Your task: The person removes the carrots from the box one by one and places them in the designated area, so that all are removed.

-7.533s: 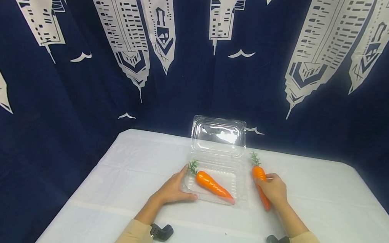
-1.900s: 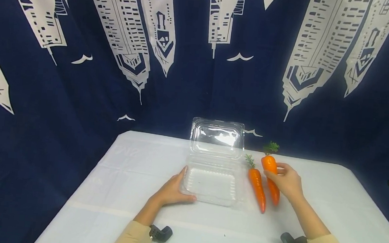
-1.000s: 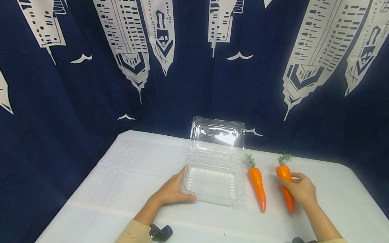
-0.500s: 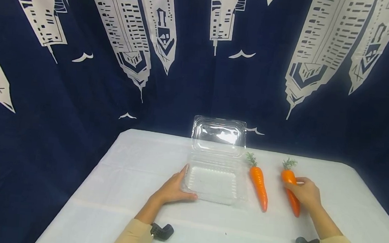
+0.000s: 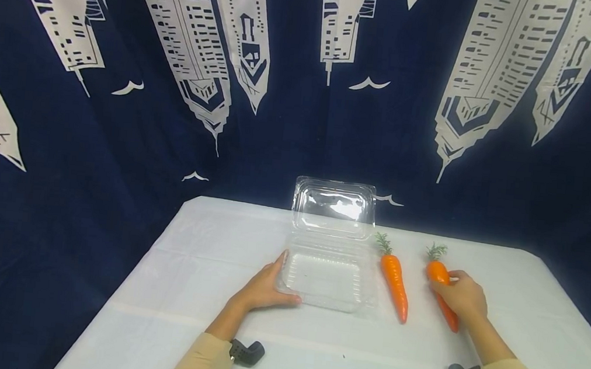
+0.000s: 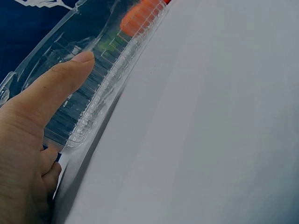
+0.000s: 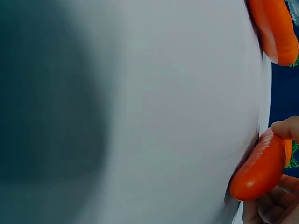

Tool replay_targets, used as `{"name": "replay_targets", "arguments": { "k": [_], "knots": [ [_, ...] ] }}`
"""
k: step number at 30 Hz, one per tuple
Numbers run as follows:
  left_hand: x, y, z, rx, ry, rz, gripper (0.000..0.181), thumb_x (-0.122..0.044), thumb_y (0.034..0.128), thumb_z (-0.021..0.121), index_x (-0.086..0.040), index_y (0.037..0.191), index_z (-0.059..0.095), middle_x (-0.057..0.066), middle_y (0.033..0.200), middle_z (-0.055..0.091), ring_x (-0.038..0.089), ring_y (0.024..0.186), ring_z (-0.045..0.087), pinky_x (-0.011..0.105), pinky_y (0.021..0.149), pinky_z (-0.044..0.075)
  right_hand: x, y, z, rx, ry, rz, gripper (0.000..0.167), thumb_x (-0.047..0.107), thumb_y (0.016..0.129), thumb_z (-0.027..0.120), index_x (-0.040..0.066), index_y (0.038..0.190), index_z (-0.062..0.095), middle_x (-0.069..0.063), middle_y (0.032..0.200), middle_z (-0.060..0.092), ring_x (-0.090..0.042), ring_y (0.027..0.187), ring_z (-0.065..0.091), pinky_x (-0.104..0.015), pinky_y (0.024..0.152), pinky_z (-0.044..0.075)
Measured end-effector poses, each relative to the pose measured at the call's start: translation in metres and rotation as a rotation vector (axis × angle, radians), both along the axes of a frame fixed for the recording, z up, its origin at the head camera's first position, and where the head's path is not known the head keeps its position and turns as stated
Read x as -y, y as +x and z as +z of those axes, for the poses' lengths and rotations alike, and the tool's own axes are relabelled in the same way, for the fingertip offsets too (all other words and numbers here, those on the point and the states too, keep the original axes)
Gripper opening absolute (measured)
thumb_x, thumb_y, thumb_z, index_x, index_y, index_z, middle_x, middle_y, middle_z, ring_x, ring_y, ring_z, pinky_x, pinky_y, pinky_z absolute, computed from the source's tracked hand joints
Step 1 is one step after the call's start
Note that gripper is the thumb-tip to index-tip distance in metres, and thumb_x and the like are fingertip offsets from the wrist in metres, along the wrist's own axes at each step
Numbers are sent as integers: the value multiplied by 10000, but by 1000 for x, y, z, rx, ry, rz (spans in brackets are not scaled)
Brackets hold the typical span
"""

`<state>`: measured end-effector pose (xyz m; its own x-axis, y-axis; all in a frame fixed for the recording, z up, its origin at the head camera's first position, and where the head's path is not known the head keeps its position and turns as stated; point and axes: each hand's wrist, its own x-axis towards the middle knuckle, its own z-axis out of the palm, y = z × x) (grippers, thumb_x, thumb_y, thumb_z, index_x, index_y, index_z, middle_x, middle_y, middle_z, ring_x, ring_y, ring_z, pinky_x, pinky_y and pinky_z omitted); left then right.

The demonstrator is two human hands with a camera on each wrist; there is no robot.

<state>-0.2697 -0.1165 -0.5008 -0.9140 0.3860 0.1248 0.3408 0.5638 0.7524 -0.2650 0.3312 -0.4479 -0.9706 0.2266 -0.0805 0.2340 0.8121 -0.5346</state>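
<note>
A clear plastic clamshell container [image 5: 323, 276] stands on the white table with its lid [image 5: 333, 207] raised at the back. Nothing lies in its tray. My left hand [image 5: 264, 288] grips the front left corner, its thumb [image 6: 70, 77] along the front wall and other fingers at the left side. An orange carrot [image 5: 394, 284] with a green top lies right of the container, untouched. Farther right, my right hand [image 5: 462, 296] holds a second carrot [image 5: 438, 273] between thumb and fingers. In the right wrist view this carrot [image 7: 257, 172] rests on the table.
The white-covered table [image 5: 311, 362] ends just behind the container and carrots. A dark blue cloth [image 5: 300, 132] printed with white buildings hangs behind it. Dark devices are strapped at both wrists, such as the left wrist camera [image 5: 247, 353].
One carrot has left the container and is now in my right hand, farther right on the table. The carrot held earlier was let go beside the container. My left hand stayed put.
</note>
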Motion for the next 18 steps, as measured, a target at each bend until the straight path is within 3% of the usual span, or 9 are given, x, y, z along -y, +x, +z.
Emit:
{"name": "replay_targets", "arguments": {
  "k": [6,11,15,18],
  "knots": [
    [-2,0,-1,4,9,1,1284,-566,646,845,-51,1566,113,229,1505,362,386,1364,365,530,1098,318,-4,0,-2,-1,16,-6,739,415,897,611,-183,1275,396,-363,1100,560,-382,855,577,-448,706,476],
    [0,1,2,12,-6,6,1307,-564,637,852,-33,1563,97,223,1543,294,380,1393,320,520,1114,295,-5,1,-1,-18,6,-21,800,478,905,596,-181,1303,379,-377,1158,539,-440,929,561,-513,774,478],
    [10,3,9,47,-58,-4,1353,-558,610,867,-3,1555,74,214,1581,189,364,1432,238,496,1144,242,-8,4,2,-52,-17,-14,802,499,941,545,-166,1349,363,-389,1267,472,-506,1067,507,-596,873,452],
    [27,3,20,98,-121,-32,1310,-522,642,860,0,1554,77,203,1593,144,348,1446,198,476,1159,211,-11,8,11,-84,-11,-16,785,488,957,529,-155,1372,355,-392,1320,429,-530,1131,466,-628,894,445]
  ]
}}
